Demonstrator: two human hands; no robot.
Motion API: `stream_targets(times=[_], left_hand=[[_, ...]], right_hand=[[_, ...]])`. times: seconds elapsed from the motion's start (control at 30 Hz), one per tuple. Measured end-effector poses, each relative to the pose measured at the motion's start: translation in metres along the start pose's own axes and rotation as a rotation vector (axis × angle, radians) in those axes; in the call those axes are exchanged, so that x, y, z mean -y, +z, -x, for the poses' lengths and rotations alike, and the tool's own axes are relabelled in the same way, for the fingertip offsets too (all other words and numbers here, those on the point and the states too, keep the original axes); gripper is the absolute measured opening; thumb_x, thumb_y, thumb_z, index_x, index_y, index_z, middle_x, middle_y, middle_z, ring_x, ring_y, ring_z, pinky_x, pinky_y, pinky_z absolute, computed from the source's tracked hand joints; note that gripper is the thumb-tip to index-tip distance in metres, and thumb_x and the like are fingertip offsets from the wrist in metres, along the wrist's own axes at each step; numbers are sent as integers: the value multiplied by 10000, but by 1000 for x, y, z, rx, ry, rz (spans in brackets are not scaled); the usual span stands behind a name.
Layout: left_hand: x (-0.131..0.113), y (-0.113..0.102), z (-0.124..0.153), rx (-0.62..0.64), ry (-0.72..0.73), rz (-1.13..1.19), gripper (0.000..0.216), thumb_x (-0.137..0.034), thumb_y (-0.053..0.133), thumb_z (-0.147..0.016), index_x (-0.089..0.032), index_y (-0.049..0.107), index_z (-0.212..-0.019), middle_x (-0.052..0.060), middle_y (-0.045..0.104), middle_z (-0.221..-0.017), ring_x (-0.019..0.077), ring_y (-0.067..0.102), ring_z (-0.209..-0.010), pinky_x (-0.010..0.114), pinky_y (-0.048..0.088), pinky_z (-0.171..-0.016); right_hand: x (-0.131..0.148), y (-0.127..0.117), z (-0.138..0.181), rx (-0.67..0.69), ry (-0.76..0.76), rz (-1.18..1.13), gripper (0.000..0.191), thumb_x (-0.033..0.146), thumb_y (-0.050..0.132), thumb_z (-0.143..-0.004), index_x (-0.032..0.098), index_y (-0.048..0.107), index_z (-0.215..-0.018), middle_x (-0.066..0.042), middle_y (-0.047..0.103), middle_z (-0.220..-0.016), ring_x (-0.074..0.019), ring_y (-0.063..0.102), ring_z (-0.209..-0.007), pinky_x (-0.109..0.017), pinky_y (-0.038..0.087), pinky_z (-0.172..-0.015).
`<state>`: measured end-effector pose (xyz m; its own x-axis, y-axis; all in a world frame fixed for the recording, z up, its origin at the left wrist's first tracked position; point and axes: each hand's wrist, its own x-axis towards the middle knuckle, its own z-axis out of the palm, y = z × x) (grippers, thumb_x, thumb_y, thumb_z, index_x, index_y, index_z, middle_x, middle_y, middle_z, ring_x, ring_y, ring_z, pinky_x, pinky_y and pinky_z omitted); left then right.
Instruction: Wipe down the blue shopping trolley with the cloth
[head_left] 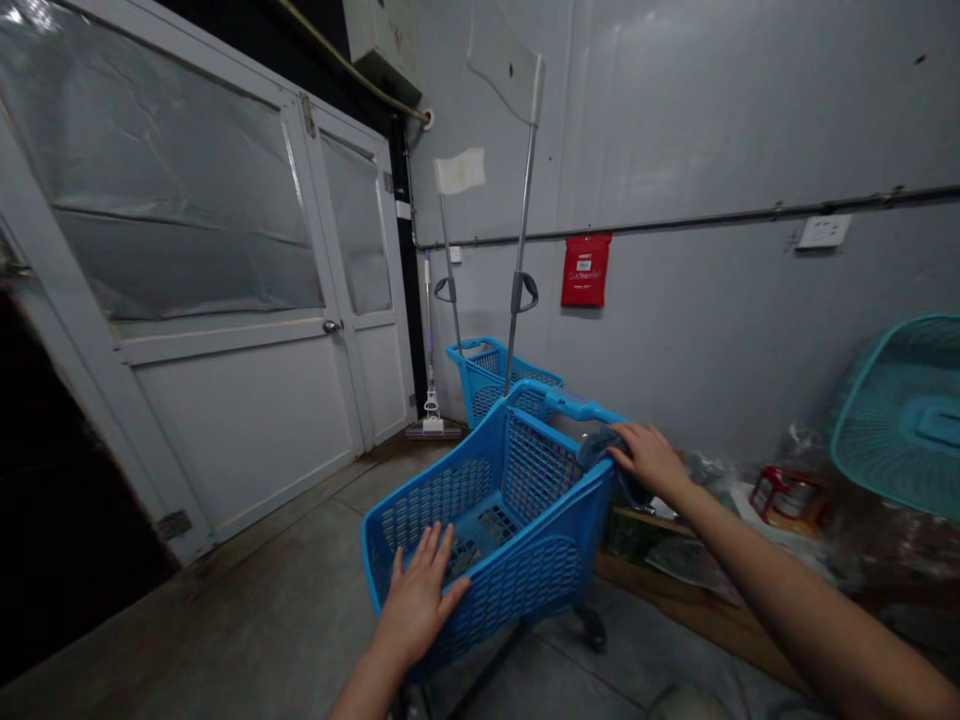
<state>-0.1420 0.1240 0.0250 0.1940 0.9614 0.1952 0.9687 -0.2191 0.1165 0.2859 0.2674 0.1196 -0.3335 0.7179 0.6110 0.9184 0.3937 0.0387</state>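
Working a cloth (596, 449) over one corner of a blue cart (529, 580), by the looks of it, and this seems like mid-job to me. The cart stands on the floor (285, 590), handle end toward the wall (720, 330), and nothing shows inside it except its own bare bottom. Right hand (649, 461) has its fingers curled down on the cloth, pinning it to the rim at the corner where the near side meets the handle (581, 405). Left hand (417, 597) is spread wide over the near side's rim, toward the end away from the handle, fingers poking out over the inside. It looks like it's resting there to steady things, but the contact itself is hidden under the palm.

As for progress: only that one corner has cloth on it right now. Can't honestly tell which bits are done, since the plastic looks much the same all over in this light. I'd guess the rest of the rim and the mesh sides could be left. A second cart (480, 388) sits behind, just past the handle, with neither hand on it.
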Motion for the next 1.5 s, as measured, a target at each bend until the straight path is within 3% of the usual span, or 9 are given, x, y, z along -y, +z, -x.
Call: stream_targets(times=[0.1, 0.2, 0.37, 0.63, 0.73, 0.93, 1.1, 1.33, 1.5], left_hand=[[-6, -1, -4, 12, -5, 13, 683, -608, 257, -939, -257, 124, -1510, 77, 196, -1569, 267, 222, -1436, 579, 218, -1120], [-9, -1, -7, 9, 8, 13, 692, -614, 252, -939, -246, 118, -1509, 82, 194, -1568, 266, 217, -1437, 589, 212, -1120], [-6, 5, -12, -37, 33, -2, 687, -595, 273, -944, -255, 68, -1505, 83, 212, -1566, 270, 231, -1433, 585, 228, -1115], [3, 8, -12, -67, -11, 53, 647, -530, 267, -970, -255, 37, -1509, 94, 218, -1564, 238, 206, -1440, 556, 213, -1127], [10, 3, -7, -51, -61, 77, 623, -498, 248, -979, -234, 64, -1512, 91, 204, -1567, 232, 184, -1445, 559, 214, -1127], [22, -2, 9, -69, -57, 77, 615, -478, 269, -978, -259, 43, -1506, 79, 234, -1559, 250, 189, -1443, 590, 215, -1116], [42, 0, 24, -97, -7, 7, 620, -503, 299, -968, -317, 19, -1489, 32, 273, -1548, 259, 230, -1433, 584, 224, -1121], [78, -3, 22, -74, 80, -41, 663, -558, 349, -945, -331, 29, -1480, 17, 310, -1527, 274, 248, -1424, 581, 239, -1121], [84, -5, 11, -78, 133, -40, 648, -555, 356, -944, -348, 57, -1480, 2, 326, -1520, 256, 285, -1413, 530, 270, -1126]], right_hand=[[-23, 1, -5, -17, 43, 36, 425, 404, 455, -918, 171, 534, -1265, -151, 596, -1253, -310, 534, -1169, -577, 337, -1031], [-6, 8, -4, -24, -27, -4, 408, 398, 469, -909, 157, 556, -1226, -151, 604, -1220, -299, 526, -1174, -529, 347, -1043], [74, 17, 9, 41, -158, -121, 346, 360, 526, -888, 173, 591, -1172, -119, 646, -1097, -272, 563, -1065, -486, 371, -1023], [238, 39, 52, 134, -96, -380, 426, 371, 635, -834, 217, 547, -1221, -90, 593, -1102, -263, 512, -1046, -438, 382, -974], [258, 38, 56, 164, -90, -406, 435, 371, 658, -827, 221, 548, -1221, -90, 593, -1095, -265, 510, -1049, -438, 376, -980], [264, 22, 62, 258, -173, -384, 494, 426, 688, -809, 228, 534, -1234, -87, 602, -1094, -274, 528, -1041, -434, 404, -960], [231, 6, 71, 232, -268, -318, 466, 373, 672, -818, 232, 528, -1237, -89, 605, -1116, -272, 539, -1018, -422, 435, -931], [91, -40, 71, 54, -394, -133, 385, 332, 593, -859, 213, 575, -1225, -127, 630, -1117, -289, 564, -1042, -476, 427, -953], [12, -64, 54, -55, -108, -104, 382, 398, 541, -873, 211, 581, -1204, -127, 653, -1085, -288, 605, -991, -445, 486, -881]])
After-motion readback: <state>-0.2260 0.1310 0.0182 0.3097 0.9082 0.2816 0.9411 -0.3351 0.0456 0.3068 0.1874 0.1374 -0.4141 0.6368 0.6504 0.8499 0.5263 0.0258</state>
